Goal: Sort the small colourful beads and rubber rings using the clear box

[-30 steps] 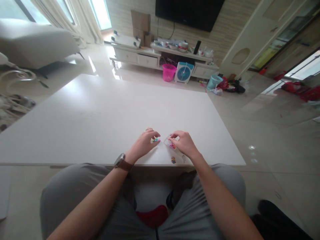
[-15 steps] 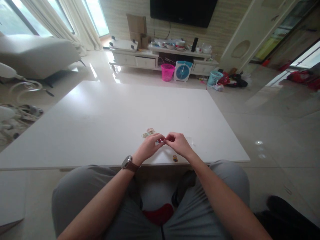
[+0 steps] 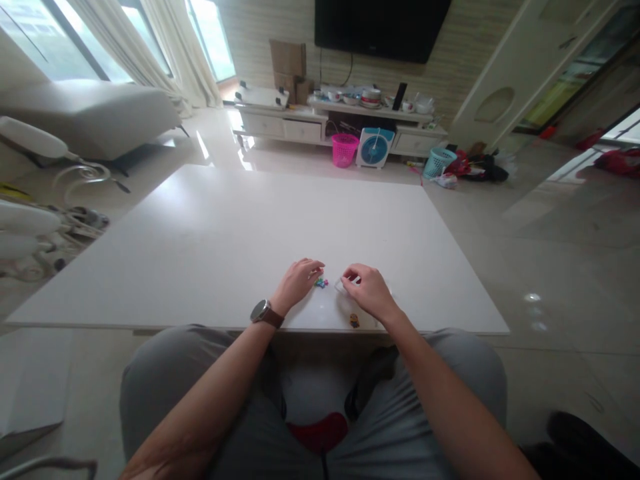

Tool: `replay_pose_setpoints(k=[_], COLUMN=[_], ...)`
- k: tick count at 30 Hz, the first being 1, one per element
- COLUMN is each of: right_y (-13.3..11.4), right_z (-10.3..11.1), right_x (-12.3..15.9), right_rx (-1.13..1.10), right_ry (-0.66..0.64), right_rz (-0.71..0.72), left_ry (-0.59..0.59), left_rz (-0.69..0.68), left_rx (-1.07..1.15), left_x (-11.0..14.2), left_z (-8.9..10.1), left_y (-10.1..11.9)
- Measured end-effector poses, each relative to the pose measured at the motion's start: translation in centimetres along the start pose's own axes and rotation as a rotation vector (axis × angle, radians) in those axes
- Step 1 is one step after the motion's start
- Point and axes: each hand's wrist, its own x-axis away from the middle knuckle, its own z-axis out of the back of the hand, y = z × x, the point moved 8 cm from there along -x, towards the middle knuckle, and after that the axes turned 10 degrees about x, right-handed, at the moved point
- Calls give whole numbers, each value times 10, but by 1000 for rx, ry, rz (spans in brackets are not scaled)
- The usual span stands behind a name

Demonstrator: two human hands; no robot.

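My left hand [image 3: 299,283] hovers over the white table, fingers stretched loosely to the right with a gap at the thumb. Just under its fingertips lie several small beads [image 3: 321,283] in blue, green and pink. To the right, my right hand [image 3: 367,288] pinches a thin pale cord [image 3: 338,285] between thumb and forefinger; the cord hangs in a small curve. A little yellow and dark cartoon figure [image 3: 354,321] lies near the table's front edge, below my right hand. A clear, hard-to-see object is partly behind the right hand.
The white table [image 3: 280,220] spans the space before my knees. Beyond it are a pink basket [image 3: 344,151], a blue fan [image 3: 375,148] and a low cabinet [image 3: 280,127]. A white chair [image 3: 35,137] stands at the left.
My hands were together at the fingertips and have come apart, the left opening over the beads. The looped cords seen behind the left hand are now hidden. The view has shifted slightly.
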Motion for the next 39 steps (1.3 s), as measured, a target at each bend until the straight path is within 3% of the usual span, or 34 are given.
replay_pose_setpoints(k=[8, 23, 30, 35, 39], right_y=[-11, -14, -13, 4, 27], right_z=[13, 14, 15, 21, 24], right_x=[5, 6, 7, 5, 4], right_rx=[7, 10, 61, 224, 357], right_ry=[26, 28, 15, -10, -135], right_rz=[42, 51, 54, -6, -87], left_ry=[-22, -68, -56, -79, -142], left_rz=[-1, 79, 52, -17, -86], left_rx=[-1, -13, -32, -8, -56], left_x=[-1, -8, -7, 0, 6], left_z=[-4, -9, 1, -1, -12], left_y=[-4, -14, -5, 7, 14])
